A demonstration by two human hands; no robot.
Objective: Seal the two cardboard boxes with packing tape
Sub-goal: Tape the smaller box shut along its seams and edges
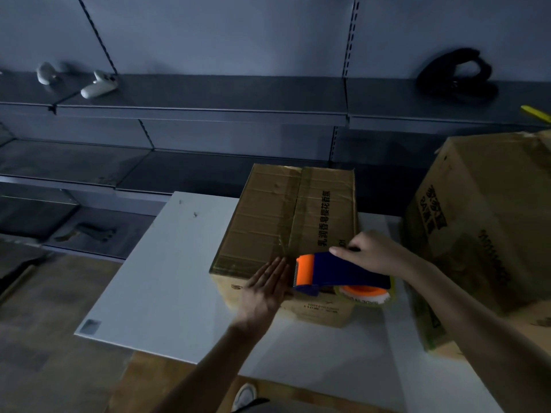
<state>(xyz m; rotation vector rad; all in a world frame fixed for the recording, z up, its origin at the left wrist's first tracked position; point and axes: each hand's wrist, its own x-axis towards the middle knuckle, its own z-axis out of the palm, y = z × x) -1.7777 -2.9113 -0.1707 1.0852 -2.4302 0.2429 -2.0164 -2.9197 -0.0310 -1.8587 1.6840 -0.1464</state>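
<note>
Dimly lit shelving (202, 111) | white table (155, 278) | left fingers (278, 271) flat on box (268, 222) | right fingers (343, 251) grip dispenser (351, 271)

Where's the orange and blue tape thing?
Head view, lower centre-right: the tape dispenser is at the near edge of the middle box, held by the right hand.

The scene was dim, with a cool bluish cast over the shelving (208, 93) toward 12 o'clock. The white table (167, 263) was the brightest surface and showed no glare. The lower shelves (68, 162) at 9 o'clock sank into deep shadow. The tape dispenser (307, 269) read vivid orange. Wide-angle distortion bowed the shelf lines and stretched the cardboard box (483, 228) at 3 o'clock, where printing looked soft and smeared.
</note>
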